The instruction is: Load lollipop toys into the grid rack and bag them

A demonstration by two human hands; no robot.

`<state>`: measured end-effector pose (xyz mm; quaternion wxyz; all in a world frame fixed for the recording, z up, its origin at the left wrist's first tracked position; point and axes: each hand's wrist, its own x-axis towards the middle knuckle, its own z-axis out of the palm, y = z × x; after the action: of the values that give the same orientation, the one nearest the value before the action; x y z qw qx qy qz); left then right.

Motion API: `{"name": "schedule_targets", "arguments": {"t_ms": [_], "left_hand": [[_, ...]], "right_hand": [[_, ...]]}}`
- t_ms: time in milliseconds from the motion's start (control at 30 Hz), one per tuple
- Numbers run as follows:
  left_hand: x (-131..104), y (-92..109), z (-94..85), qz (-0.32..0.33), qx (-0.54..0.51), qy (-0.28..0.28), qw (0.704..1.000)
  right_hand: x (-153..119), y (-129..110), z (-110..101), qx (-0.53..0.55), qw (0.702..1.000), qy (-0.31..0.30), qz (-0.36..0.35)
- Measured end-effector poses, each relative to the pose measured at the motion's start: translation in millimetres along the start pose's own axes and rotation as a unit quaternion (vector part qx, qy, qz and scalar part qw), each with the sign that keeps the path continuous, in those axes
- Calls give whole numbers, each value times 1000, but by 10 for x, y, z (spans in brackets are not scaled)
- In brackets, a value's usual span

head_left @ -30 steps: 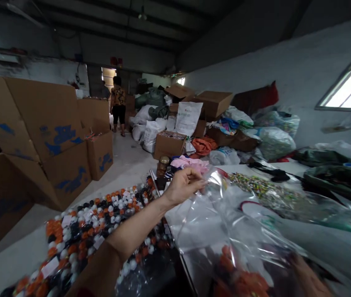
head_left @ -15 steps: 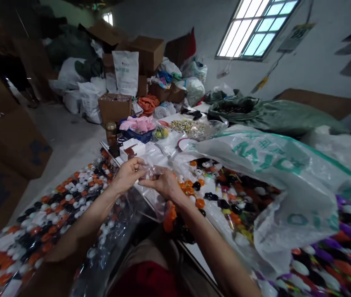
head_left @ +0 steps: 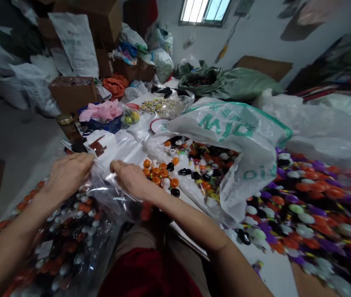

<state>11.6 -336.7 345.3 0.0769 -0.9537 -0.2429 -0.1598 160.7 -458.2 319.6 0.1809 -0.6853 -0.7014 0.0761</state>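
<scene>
A clear plastic bag [head_left: 109, 192] hangs between my two hands, above my lap at the table's near edge. My left hand [head_left: 70, 171] is closed on one side of its top, and my right hand [head_left: 130, 179] grips the other side, a short gap apart. Just beyond my right hand lies a small heap of orange pumpkin-like pieces [head_left: 159, 171] with some black and white ones. Beside them a white plastic sack [head_left: 255, 152] with green lettering lies with its mouth spread, showing more coloured pieces. My fingertips are partly hidden by the film and blur.
Orange, white and black pieces [head_left: 70, 231] in clear bags fill the lower left. A large coloured pile [head_left: 311, 206] spreads at right. Farther back are a blue basket [head_left: 107, 125] with pink cloth, a brown jar [head_left: 68, 128], a cardboard box [head_left: 73, 97] and a green sack [head_left: 243, 84].
My hands have moved apart, stretching the plastic bag's top between them; before, they were close together with fingers pinching it. The camera view has turned right and downward.
</scene>
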Motion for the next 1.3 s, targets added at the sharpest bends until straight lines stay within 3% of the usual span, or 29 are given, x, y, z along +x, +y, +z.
{"name": "schedule_targets", "arguments": {"t_ms": [67,133,167,233,300,333,367,400,433,500,533,600,667,733,800,900,967,1033,1100,1200,1300], "left_hand": [[173,19,-35,-48,-33,83,995],[410,124,-104,-108,-165,181,963],[545,193,-136,-142,-268,228,925],[819,324,-153,-190,-497,277,800],[1055,422,-39,-182,-672,229,681],[1149,464,84,-164,-716,175,655],[1226,508,251,-143,-728,107,662],[1288,558,456,-125,-707,40,695],[1339,617,688,-111,-655,-22,747],[1418,759,1174,-103,-509,-108,848],[1446,833,1398,-113,-446,-128,879],[1467,965,1748,-145,-379,-138,903],[1412,1061,1935,-174,-369,-138,902],[1249,1122,1969,-203,-364,-132,899],[967,1169,1902,-236,-383,-89,888],[376,1246,1750,-247,-416,2,875],[-25,1292,1683,-212,-414,22,885],[-332,1309,1661,-179,-404,-2,897],[-490,1293,1676,-156,-395,-70,903],[-462,1267,1745,-121,-388,-195,893],[-289,1314,1854,-123,-393,-220,884]], "right_hand": [[206,348,-55,-7,999,-13,50],[427,793,-181,-9,994,-6,109],[511,1035,-286,-9,989,17,144],[574,1533,-579,10,970,120,210],[469,2012,-912,88,934,268,221],[363,2224,-1049,142,907,334,214],[232,2407,-1141,204,877,385,204],[88,2555,-1171,267,846,418,195],[-60,2663,-1132,328,820,430,189],[-334,2772,-857,429,788,396,196],[-451,2783,-649,457,785,360,212],[-646,2751,-202,465,789,301,264],[-820,2679,150,449,789,279,313],[-1007,2575,336,436,795,255,335],[-1223,2426,395,416,811,243,333],[-1579,2127,461,339,842,284,309],[-1807,1925,585,286,862,308,282],[-1990,1768,764,256,877,311,261],[-2102,1679,942,247,881,300,270],[-2114,1674,1103,264,880,239,314],[-1991,1756,1136,230,903,154,328]]}}
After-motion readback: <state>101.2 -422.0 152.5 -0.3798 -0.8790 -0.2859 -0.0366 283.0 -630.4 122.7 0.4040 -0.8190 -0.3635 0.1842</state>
